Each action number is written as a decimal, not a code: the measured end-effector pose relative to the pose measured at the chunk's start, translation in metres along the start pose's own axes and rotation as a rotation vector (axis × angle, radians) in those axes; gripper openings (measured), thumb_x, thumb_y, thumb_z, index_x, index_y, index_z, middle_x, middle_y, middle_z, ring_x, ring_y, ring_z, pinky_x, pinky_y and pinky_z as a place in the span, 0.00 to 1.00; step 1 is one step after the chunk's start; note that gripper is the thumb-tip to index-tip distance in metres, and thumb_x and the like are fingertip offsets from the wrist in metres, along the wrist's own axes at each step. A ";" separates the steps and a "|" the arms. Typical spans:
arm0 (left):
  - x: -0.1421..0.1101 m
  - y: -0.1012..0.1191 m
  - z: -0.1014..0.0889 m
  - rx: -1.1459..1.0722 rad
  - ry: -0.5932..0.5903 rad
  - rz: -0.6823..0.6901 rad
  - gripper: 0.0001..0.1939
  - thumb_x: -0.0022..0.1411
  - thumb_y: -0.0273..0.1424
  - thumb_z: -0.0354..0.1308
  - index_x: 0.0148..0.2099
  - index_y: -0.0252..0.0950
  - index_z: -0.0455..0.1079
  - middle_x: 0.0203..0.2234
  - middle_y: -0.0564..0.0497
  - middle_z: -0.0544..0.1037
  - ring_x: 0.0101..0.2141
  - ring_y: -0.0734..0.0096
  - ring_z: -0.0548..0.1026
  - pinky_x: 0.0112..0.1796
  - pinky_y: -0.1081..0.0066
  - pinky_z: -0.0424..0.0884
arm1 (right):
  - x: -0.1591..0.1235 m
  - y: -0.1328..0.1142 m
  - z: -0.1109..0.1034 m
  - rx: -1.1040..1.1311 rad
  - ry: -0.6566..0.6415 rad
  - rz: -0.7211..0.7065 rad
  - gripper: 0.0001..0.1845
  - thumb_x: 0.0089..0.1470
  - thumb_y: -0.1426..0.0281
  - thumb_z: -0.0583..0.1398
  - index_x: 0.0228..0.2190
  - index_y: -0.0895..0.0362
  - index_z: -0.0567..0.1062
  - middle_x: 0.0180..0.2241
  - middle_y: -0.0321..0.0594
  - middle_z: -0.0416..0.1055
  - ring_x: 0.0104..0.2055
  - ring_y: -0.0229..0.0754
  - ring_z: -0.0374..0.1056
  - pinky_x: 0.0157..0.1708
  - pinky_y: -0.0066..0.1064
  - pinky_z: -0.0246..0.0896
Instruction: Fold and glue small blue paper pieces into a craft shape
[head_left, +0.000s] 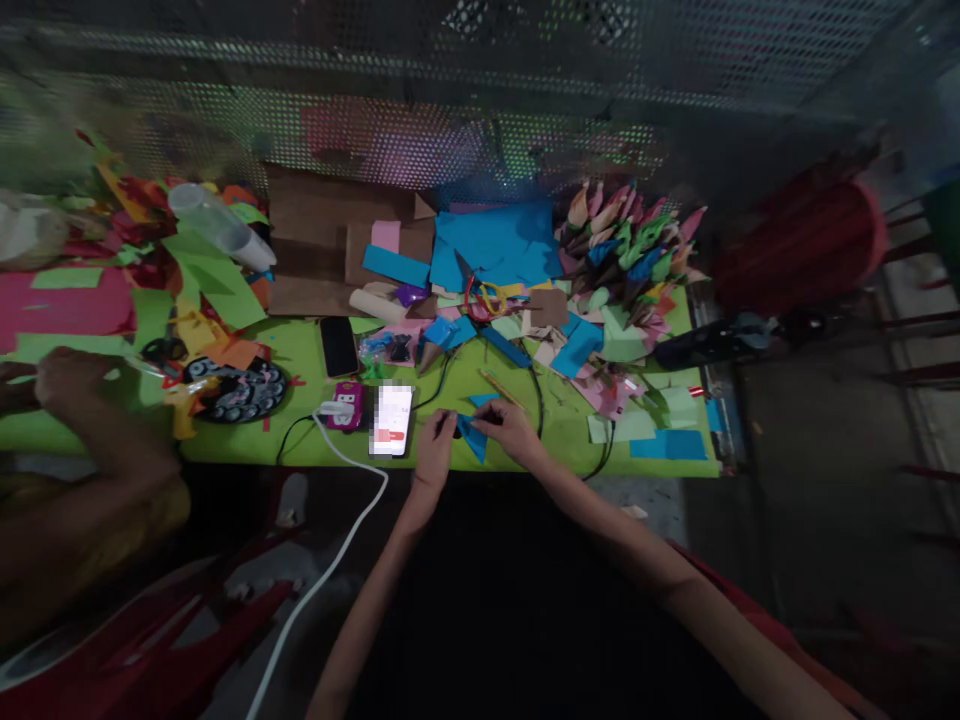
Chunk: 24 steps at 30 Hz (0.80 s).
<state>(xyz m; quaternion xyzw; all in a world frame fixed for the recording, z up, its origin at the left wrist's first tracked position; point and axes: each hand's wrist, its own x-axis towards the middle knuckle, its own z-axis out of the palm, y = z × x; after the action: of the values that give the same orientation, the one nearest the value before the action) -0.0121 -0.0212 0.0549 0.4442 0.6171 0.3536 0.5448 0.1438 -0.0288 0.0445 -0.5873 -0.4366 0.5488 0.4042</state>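
Note:
Near the front edge of the green-covered table, a small pointed piece of blue paper (474,441) is pinched between my two hands. My left hand (433,448) has its fingers closed at the paper's left side, where a small dark spot shows that I cannot make out. From the right, my right hand (511,430) grips the paper's upper edge between thumb and fingers. A pencil (501,387) lies just beyond my right hand. Left of my left hand sits a phone with a lit screen (393,420).
Scissors (480,295) lie on paper scraps behind my hands, before a large blue sheet (495,245). Rolled paper cones (630,240) crowd the back right. A purple box (345,407) with a white cable (367,500) stands left. Another person's hand (71,385) rests farther left.

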 end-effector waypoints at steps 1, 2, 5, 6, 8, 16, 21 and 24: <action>0.000 -0.002 0.000 -0.016 0.010 -0.003 0.15 0.60 0.45 0.58 0.30 0.39 0.68 0.26 0.54 0.71 0.31 0.68 0.70 0.36 0.68 0.68 | -0.002 0.001 -0.001 0.000 -0.004 0.008 0.18 0.44 0.52 0.68 0.27 0.53 0.76 0.25 0.35 0.74 0.28 0.40 0.67 0.30 0.32 0.62; -0.001 -0.003 0.000 -0.036 0.023 -0.014 0.15 0.59 0.45 0.59 0.31 0.39 0.68 0.26 0.54 0.72 0.32 0.68 0.70 0.37 0.68 0.68 | -0.004 0.002 -0.002 0.001 -0.010 0.017 0.18 0.44 0.52 0.68 0.27 0.54 0.77 0.25 0.35 0.74 0.28 0.40 0.67 0.31 0.32 0.62; -0.003 -0.007 0.003 -0.092 0.065 -0.070 0.16 0.57 0.46 0.61 0.33 0.39 0.69 0.30 0.53 0.74 0.35 0.68 0.71 0.39 0.68 0.69 | -0.007 0.005 -0.005 0.006 -0.027 0.049 0.18 0.44 0.52 0.68 0.27 0.54 0.77 0.25 0.34 0.74 0.28 0.39 0.67 0.31 0.32 0.62; -0.004 -0.007 0.005 -0.103 0.068 -0.082 0.16 0.57 0.47 0.61 0.33 0.39 0.69 0.30 0.53 0.74 0.36 0.67 0.71 0.40 0.67 0.70 | -0.007 0.005 -0.006 0.011 -0.033 0.060 0.18 0.44 0.53 0.68 0.27 0.54 0.76 0.25 0.34 0.73 0.28 0.39 0.67 0.31 0.31 0.62; -0.008 -0.007 0.008 -0.118 0.059 -0.066 0.16 0.58 0.47 0.61 0.35 0.38 0.70 0.31 0.52 0.75 0.37 0.67 0.72 0.41 0.66 0.70 | -0.009 0.007 -0.009 0.033 -0.039 0.068 0.18 0.43 0.53 0.68 0.27 0.54 0.76 0.24 0.34 0.73 0.28 0.39 0.67 0.30 0.31 0.62; -0.037 0.001 0.019 -0.117 -0.011 -0.064 0.14 0.61 0.44 0.58 0.33 0.38 0.68 0.27 0.53 0.72 0.32 0.70 0.71 0.37 0.70 0.70 | -0.030 0.014 -0.028 0.020 -0.042 0.094 0.18 0.43 0.52 0.68 0.25 0.54 0.76 0.24 0.35 0.72 0.27 0.40 0.65 0.29 0.33 0.62; -0.044 0.001 0.016 -0.192 -0.018 -0.095 0.12 0.60 0.41 0.58 0.31 0.38 0.67 0.26 0.53 0.69 0.30 0.69 0.70 0.36 0.68 0.70 | -0.038 0.016 -0.027 -0.009 -0.077 0.085 0.18 0.45 0.52 0.68 0.27 0.54 0.76 0.25 0.36 0.73 0.28 0.41 0.66 0.30 0.33 0.61; -0.046 0.003 0.013 -0.245 -0.007 -0.133 0.12 0.60 0.41 0.59 0.31 0.38 0.67 0.25 0.53 0.68 0.29 0.70 0.69 0.35 0.68 0.70 | -0.036 0.015 -0.023 -0.024 -0.074 0.067 0.18 0.45 0.52 0.67 0.27 0.54 0.76 0.24 0.35 0.72 0.27 0.41 0.65 0.29 0.33 0.60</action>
<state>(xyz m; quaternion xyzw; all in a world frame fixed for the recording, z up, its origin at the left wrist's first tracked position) 0.0020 -0.0635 0.0717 0.3336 0.5957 0.3878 0.6192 0.1668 -0.0671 0.0425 -0.5858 -0.4379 0.5779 0.3621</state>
